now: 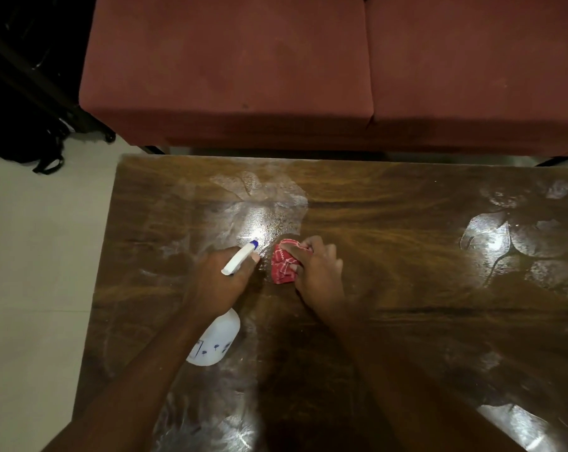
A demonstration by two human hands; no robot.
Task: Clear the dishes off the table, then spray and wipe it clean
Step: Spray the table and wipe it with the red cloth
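Note:
A dark wooden table (406, 288) with a glossy top fills the lower view; no dishes are on it. My left hand (220, 282) grips a white spray bottle (217, 340) by its neck, with the blue-tipped nozzle (253, 244) pointing away over a wet, shiny patch (263, 210). Just to its right, my right hand (318, 272) holds a bunched red patterned cloth (284, 264) pressed on the tabletop. The two hands are close together near the table's left-centre.
A red cushioned sofa (276, 76) stands just beyond the table's far edge. A black bag (21, 138) lies on the pale floor (31, 256) at the left. Streaky marks and light reflections (504, 236) show on the table's right side.

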